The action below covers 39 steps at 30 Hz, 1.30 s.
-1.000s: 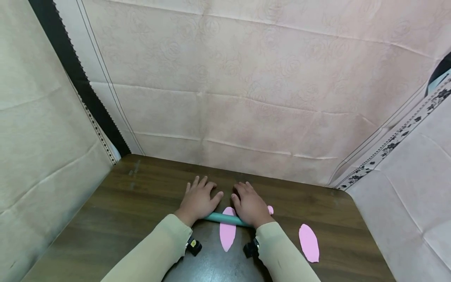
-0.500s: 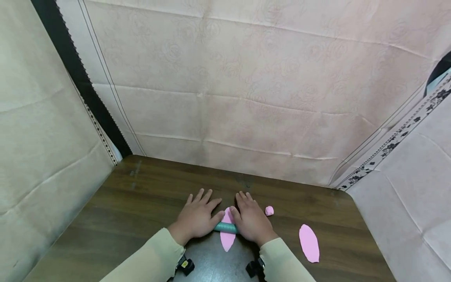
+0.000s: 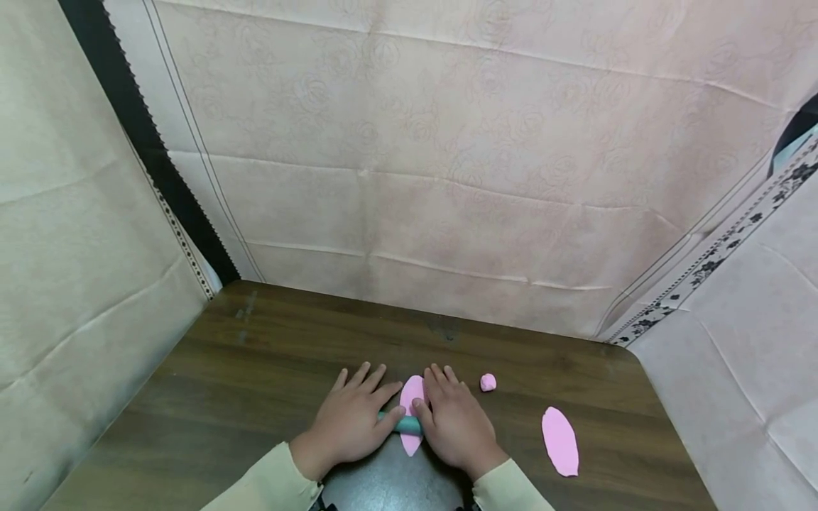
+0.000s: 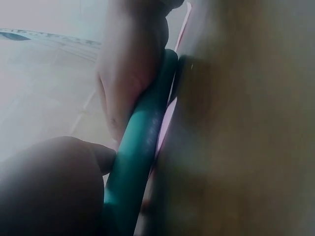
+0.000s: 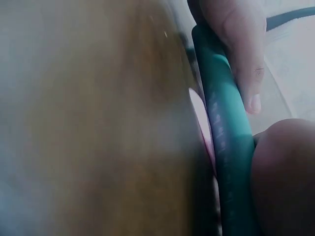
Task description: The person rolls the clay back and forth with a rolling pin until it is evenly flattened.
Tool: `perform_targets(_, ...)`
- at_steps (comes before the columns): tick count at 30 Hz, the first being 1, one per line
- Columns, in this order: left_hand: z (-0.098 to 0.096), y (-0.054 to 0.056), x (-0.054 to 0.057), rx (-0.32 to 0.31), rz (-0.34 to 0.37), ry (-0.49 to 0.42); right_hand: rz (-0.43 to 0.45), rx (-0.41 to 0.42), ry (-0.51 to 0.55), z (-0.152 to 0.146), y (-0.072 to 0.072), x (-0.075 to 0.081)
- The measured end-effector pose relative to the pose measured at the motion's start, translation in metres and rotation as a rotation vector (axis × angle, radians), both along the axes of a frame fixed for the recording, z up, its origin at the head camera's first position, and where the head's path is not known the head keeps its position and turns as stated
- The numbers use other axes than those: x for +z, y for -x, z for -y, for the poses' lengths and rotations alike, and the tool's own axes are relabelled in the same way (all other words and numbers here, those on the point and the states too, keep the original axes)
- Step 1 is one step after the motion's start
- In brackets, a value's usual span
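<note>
A teal-green rolling pin lies crosswise over a flat, leaf-shaped piece of pink clay. My left hand presses on the pin's left part with its fingers spread and pointing forward. On the right part rests my right hand, fingers straight and close together. Both thumbs point inward, near each other over the clay. Most of the pin is hidden under the hands in the head view. In both wrist views the pin shows lengthwise, with a thin pink strip of clay beneath it.
A small pink clay ball sits to the right of my right hand. Farther right lies a second flat pink clay oval. Pale patterned cloth hangs behind the brown wooden table and at both sides.
Both hands have moved back toward the body, rolling the pin nearer along the clay. The pink ball, partly covered by the right hand earlier, now shows whole.
</note>
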State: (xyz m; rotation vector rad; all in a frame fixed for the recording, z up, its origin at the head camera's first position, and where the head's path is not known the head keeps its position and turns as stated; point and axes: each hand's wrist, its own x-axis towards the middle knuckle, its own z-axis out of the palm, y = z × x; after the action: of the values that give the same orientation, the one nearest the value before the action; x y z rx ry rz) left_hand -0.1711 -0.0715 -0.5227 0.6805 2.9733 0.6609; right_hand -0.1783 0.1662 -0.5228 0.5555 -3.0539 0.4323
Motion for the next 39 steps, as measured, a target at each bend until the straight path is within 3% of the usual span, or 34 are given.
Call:
perform_targets(12,0.005,-0.026,-0.005,-0.023,-0.06,-0.005,-0.038,-0.004,-0.017,0.005,-0.032,-0.003)
perform_targets(25,0.007,-0.049,-0.005,-0.034,-0.075,0.003,-0.023,0.013,-0.001,0.002,-0.05,-0.002)
perform_targets(39,0.012,-0.059,-0.003,-0.075,-0.067,-0.033,-0.041,0.107,-0.029,-0.007,-0.066,0.003)
